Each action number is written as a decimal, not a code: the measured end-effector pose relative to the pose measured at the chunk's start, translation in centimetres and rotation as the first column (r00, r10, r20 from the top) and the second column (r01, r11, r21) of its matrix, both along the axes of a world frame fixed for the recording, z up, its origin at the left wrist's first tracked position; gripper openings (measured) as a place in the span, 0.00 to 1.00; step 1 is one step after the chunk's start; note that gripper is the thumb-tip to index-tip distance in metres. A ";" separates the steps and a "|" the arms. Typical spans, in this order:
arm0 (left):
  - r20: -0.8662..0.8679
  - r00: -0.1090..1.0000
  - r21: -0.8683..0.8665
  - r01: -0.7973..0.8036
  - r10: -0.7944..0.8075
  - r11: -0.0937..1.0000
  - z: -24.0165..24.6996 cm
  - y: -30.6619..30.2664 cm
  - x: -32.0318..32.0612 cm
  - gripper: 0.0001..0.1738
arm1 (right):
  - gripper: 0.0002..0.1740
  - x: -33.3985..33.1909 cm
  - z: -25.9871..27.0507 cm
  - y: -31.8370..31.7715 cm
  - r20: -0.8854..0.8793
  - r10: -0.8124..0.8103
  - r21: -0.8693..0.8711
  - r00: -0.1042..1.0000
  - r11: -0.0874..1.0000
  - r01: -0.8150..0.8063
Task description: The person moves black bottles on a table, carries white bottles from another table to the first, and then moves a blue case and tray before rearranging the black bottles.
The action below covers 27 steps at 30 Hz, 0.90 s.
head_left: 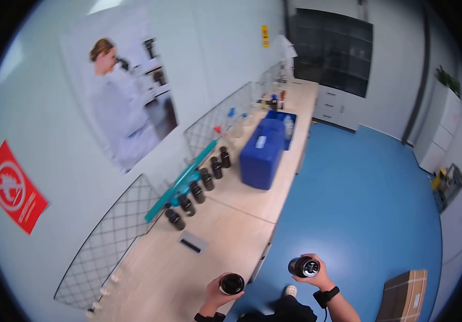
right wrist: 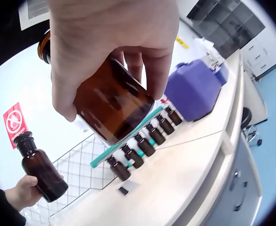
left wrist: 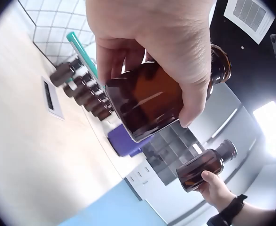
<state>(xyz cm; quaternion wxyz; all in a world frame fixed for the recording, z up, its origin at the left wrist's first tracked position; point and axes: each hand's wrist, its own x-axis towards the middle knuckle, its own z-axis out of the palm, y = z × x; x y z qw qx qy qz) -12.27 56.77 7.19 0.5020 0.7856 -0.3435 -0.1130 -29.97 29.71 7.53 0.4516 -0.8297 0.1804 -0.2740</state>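
Note:
My left hand [head_left: 217,295] grips a brown glass reagent bottle [left wrist: 145,96] round its body, over the front edge of the bench. Out past that edge, above the blue floor, my right hand [head_left: 317,276] holds a second brown glass bottle [right wrist: 114,101], fingers and thumb wrapped about its sides. Both bottles have a narrow neck with a flared rim and are seen end-on in the head view. A row of several similar dark bottles [head_left: 197,191] stands on the bench, beside a long teal bar [head_left: 181,181] near the wall.
A large blue box [head_left: 260,155] stands farther along the bench [head_left: 231,225], with a blue tray and small bottles behind it. A grey socket plate [head_left: 193,242] is set into the benchtop. Wire mesh panels [head_left: 110,241] line the wall. A cardboard box [head_left: 403,298] lies on the floor at right.

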 end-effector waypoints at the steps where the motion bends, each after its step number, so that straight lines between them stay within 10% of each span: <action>1: 0.004 0.999 -0.002 0.040 -0.040 0.999 -0.1 -2.2 -0.1 0.34 | 0.38 -1.6 -0.2 -1.3 0.004 -0.064 0.039 0.998 0.997 0.064; 12: -0.055 0.877 -0.067 0.475 -0.478 0.878 -0.8 -34.2 -4.3 0.35 | 0.37 -18.9 -0.2 -20.2 -0.134 -0.593 0.090 0.794 0.791 0.606; 27: -0.080 0.906 -0.064 0.412 -0.417 0.909 -4.2 -61.6 0.1 0.39 | 0.41 -15.9 -3.2 -45.1 -0.050 -0.704 0.222 0.708 0.684 0.695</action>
